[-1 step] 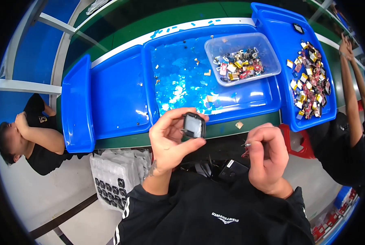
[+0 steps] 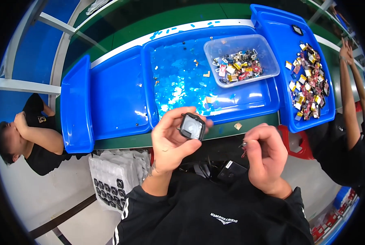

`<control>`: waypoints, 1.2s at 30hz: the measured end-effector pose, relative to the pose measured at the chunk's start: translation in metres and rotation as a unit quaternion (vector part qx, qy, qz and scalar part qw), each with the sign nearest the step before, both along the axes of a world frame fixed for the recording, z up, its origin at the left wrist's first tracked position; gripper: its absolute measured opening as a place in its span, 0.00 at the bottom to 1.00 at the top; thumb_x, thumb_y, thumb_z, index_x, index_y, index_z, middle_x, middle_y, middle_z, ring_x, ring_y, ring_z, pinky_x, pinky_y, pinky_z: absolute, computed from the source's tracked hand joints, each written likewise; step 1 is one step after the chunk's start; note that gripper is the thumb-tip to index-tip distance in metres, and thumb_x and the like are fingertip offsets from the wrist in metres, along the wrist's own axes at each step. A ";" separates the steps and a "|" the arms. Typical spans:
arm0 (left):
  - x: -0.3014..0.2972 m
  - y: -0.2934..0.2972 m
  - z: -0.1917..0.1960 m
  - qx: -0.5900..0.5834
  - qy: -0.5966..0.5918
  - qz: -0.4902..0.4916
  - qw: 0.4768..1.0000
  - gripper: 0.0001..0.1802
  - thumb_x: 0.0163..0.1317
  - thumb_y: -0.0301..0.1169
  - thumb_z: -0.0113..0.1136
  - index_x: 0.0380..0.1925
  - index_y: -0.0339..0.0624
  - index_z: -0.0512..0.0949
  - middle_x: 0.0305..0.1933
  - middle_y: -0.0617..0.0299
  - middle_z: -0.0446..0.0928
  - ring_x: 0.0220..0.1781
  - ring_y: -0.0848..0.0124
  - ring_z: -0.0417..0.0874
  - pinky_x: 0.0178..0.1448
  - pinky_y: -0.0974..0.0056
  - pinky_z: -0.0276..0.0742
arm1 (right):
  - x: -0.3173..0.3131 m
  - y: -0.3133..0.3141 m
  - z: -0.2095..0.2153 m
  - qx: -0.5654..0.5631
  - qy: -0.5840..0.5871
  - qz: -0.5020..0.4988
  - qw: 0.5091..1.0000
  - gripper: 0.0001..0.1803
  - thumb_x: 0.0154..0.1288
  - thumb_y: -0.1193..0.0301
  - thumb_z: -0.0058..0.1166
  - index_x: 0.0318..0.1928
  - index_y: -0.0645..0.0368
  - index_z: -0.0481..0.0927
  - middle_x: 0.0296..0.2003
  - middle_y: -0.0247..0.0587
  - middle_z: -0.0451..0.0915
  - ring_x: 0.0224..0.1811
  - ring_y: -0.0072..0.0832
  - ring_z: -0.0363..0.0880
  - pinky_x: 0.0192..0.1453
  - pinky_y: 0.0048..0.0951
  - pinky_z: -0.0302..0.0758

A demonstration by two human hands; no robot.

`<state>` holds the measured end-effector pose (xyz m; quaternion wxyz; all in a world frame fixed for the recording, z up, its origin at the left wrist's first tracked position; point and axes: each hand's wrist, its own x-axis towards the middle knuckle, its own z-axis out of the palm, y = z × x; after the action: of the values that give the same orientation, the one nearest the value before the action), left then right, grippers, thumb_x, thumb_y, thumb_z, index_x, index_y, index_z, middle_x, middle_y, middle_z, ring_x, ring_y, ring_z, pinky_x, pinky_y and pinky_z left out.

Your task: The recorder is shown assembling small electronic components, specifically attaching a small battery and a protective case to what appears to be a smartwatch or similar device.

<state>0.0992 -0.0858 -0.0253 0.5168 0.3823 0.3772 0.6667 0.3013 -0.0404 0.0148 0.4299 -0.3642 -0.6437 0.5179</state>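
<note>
Holding a black-framed case (image 2: 192, 127) by its edges in the left grip (image 2: 169, 148), just short of twelve o'clock from the shirt (image 2: 207, 200) — likely light and stiff, perhaps slippery across its pale face; best held by the frame. Pinching a small red-and-metal piece (image 2: 244, 152) in the right grip (image 2: 267, 155), toward one o'clock — too small to identify, probably fragile; best nipped gently at the edge.
</note>
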 end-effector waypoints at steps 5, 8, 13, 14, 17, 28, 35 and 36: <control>0.024 -0.007 -0.001 -0.134 -0.223 -0.106 0.960 0.15 0.69 0.23 0.42 0.53 0.36 0.70 0.45 0.51 0.73 0.38 0.65 0.81 0.36 0.64 0.83 | -0.005 -0.001 0.000 -0.123 0.055 -0.011 0.991 0.03 0.65 0.83 0.53 0.39 0.69 0.75 0.33 0.39 0.76 0.29 0.18 0.75 0.38 0.19 0.74; 0.038 -0.012 0.003 -0.060 0.000 -0.047 0.997 0.12 0.60 0.20 0.60 0.45 0.36 0.77 0.43 0.57 0.74 0.36 0.75 0.77 0.35 0.72 0.75 | -0.003 0.001 -0.007 -0.041 0.020 -0.017 0.999 0.02 0.65 0.83 0.54 0.37 0.69 0.75 0.35 0.40 0.76 0.34 0.17 0.74 0.40 0.18 0.73; 0.041 0.001 0.005 -0.015 0.184 0.018 0.983 0.15 0.51 0.22 0.71 0.40 0.39 0.82 0.38 0.60 0.78 0.40 0.71 0.79 0.45 0.69 0.74 | -0.005 0.000 -0.001 -0.082 0.041 -0.004 0.996 0.02 0.65 0.83 0.54 0.37 0.69 0.75 0.35 0.40 0.76 0.33 0.17 0.74 0.39 0.18 0.72; 0.040 0.002 0.003 -0.018 0.196 0.009 0.980 0.13 0.51 0.22 0.71 0.38 0.39 0.83 0.37 0.60 0.78 0.41 0.70 0.79 0.46 0.68 0.74 | -0.005 0.000 -0.001 -0.099 0.050 -0.001 0.994 0.02 0.65 0.83 0.54 0.37 0.69 0.75 0.35 0.39 0.76 0.33 0.17 0.73 0.38 0.18 0.72; 0.038 0.004 0.009 -0.035 0.166 -0.022 0.985 0.10 0.52 0.21 0.70 0.35 0.39 0.83 0.35 0.60 0.79 0.42 0.71 0.79 0.48 0.67 0.74 | -0.002 0.004 -0.003 -0.064 0.001 0.037 0.997 0.03 0.64 0.82 0.54 0.38 0.68 0.75 0.35 0.39 0.76 0.32 0.18 0.73 0.37 0.19 0.72; 0.036 0.003 0.004 -0.188 -0.230 -0.273 0.915 0.11 0.68 0.34 0.59 0.36 0.34 0.78 0.32 0.61 0.78 0.19 0.79 0.73 0.20 0.75 0.65 | 0.004 0.012 0.016 0.053 -0.127 0.116 0.984 0.04 0.64 0.85 0.49 0.35 0.65 0.70 0.31 0.44 0.72 0.29 0.31 0.73 0.34 0.28 0.70; 0.034 0.002 -0.004 -0.187 -0.332 -0.338 0.860 0.07 0.67 0.29 0.59 0.36 0.35 0.78 0.35 0.60 0.79 0.19 0.78 0.73 0.18 0.73 0.65 | 0.009 0.019 0.027 0.161 -0.205 0.092 0.961 0.05 0.63 0.86 0.49 0.35 0.65 0.69 0.31 0.47 0.70 0.30 0.40 0.71 0.34 0.31 0.70; 0.032 0.001 0.000 -0.178 -0.340 -0.343 0.857 0.06 0.66 0.29 0.59 0.36 0.35 0.78 0.35 0.60 0.79 0.19 0.77 0.73 0.18 0.73 0.65 | 0.010 0.023 0.032 0.195 -0.217 0.095 0.952 0.05 0.62 0.86 0.49 0.35 0.65 0.69 0.31 0.48 0.70 0.30 0.42 0.71 0.34 0.32 0.70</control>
<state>0.1313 -0.0852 -0.0256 0.8680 0.1387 0.1353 0.4572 0.3114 -0.0174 0.0471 0.2907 -0.3141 -0.8416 0.3295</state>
